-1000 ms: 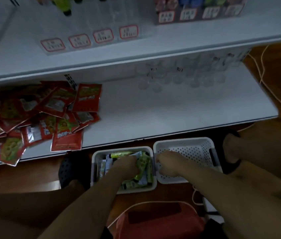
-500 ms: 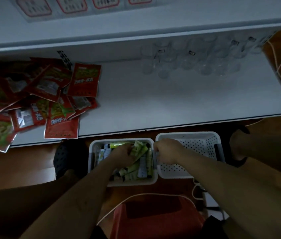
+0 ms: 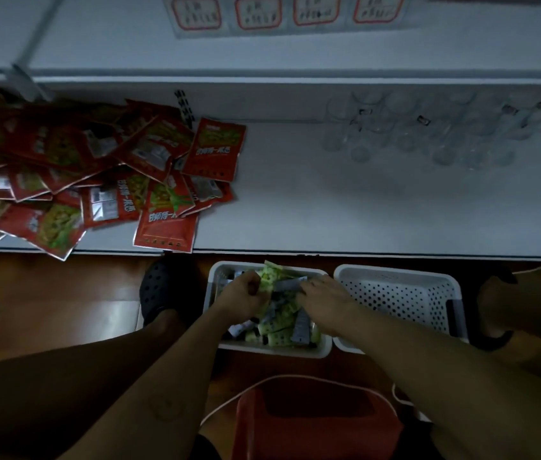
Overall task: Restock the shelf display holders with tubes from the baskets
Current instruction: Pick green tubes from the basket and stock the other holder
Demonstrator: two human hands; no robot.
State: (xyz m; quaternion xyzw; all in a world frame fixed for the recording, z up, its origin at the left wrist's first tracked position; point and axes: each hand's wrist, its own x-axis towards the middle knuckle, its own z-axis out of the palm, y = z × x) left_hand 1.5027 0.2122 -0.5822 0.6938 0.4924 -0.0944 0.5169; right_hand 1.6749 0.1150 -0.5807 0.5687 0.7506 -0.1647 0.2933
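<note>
A white basket [image 3: 217, 277] on the floor below the shelf holds several green and grey tubes [image 3: 282, 322]. My left hand [image 3: 241, 298] grips a bunch of green tubes [image 3: 270, 275] lifted at the basket's far side. My right hand [image 3: 325, 302] is inside the same basket, its fingers on a grey tube [image 3: 290, 284]; how they close on it is hidden. A second white perforated basket [image 3: 402, 297] stands empty to the right. Clear display holders [image 3: 428, 134] stand at the shelf's back right.
Red snack packets [image 3: 103, 180] lie piled on the left of the white shelf [image 3: 345, 210]. A red stool [image 3: 315, 423] sits between my legs, with a white cable [image 3: 295, 378] across it. My black shoes [image 3: 163, 290] flank the baskets on the wooden floor.
My right hand has moved from the edge between the baskets into the left basket. My left hand has raised a bunch of green tubes. The view has tilted up slightly.
</note>
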